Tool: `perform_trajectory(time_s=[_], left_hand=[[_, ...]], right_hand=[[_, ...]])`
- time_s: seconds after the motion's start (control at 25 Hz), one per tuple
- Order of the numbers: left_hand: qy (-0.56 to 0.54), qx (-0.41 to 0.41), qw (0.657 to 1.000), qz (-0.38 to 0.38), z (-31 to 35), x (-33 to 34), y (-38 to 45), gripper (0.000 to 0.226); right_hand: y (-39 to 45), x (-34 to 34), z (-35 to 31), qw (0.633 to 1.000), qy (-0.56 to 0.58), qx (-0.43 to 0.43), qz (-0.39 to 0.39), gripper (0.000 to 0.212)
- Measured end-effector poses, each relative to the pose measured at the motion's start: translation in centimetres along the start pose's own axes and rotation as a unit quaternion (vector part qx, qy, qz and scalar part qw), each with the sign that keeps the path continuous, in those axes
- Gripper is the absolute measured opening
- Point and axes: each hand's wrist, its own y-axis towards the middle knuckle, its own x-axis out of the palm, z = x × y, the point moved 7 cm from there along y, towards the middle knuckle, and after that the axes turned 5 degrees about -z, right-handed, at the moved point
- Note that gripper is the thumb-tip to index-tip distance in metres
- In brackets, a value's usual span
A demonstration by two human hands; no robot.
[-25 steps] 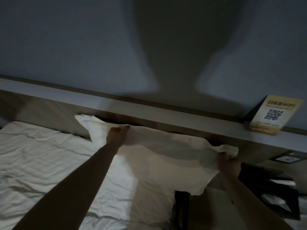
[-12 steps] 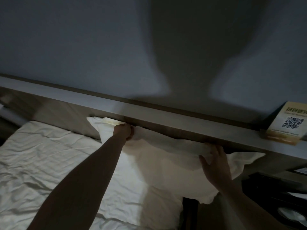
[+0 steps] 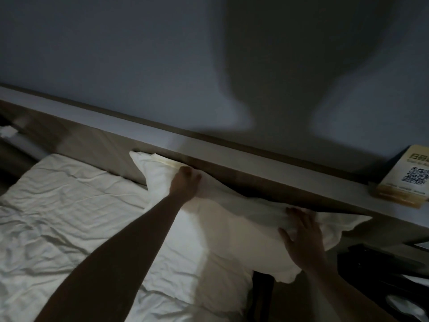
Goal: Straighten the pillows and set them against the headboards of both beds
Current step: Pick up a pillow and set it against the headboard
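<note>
A white pillow (image 3: 234, 228) leans against the wooden headboard (image 3: 97, 145) at the head of the bed. Its right end hangs past the mattress edge. My left hand (image 3: 185, 184) rests on the pillow's upper left part, just under the headboard ledge; the light is too dim to tell whether its fingers pinch the fabric. My right hand (image 3: 301, 238) lies flat on the pillow's right side, fingers spread and pressing the cloth.
Wrinkled white bedding (image 3: 69, 224) covers the mattress on the left. A yellow WiFi sign with a QR code (image 3: 411, 177) stands on the headboard ledge at the right. A dark bedside unit (image 3: 383, 273) sits at the lower right. The room is dim.
My right hand let go of the pillow's right corner and now lies flat on the pillow. The left hand stays at the upper left. The view has shifted right.
</note>
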Motion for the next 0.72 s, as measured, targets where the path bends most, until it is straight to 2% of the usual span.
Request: perform_trajectory(time_s=[0.08, 0.2, 0.28, 0.4, 0.6, 0.72], left_hand=[[0.091, 0.063, 0.994, 0.003, -0.4, 1.5, -2.2, 0.063], [0.187, 0.108, 0.976, -0.012, -2.5, 3.5, -4.7, 0.071], [0.197, 0.122, 0.973, 0.000, -2.9, 3.4, -5.3, 0.070], [0.185, 0.135, 0.973, 0.008, -2.9, 2.6, -5.0, 0.069], [0.230, 0.136, 0.962, -0.063, -3.8, 3.5, -4.9, 0.078], [0.204, 0.132, 0.969, -0.035, -3.1, 3.5, -5.6, 0.082]], right_hand=[[0.3, 0.8, 0.1, 0.998, -0.057, -0.011, -0.025, 0.061], [1.4, 0.7, -0.4, 0.993, -0.098, -0.021, -0.060, 0.039], [1.8, -0.3, -1.4, 0.995, -0.078, -0.049, -0.041, 0.027], [1.3, -1.6, -2.4, 0.995, -0.061, -0.084, 0.003, 0.022], [0.4, -0.4, 0.5, 0.999, -0.041, -0.022, -0.016, 0.030], [0.6, -0.5, 0.8, 0.999, -0.025, -0.044, -0.006, 0.033]])
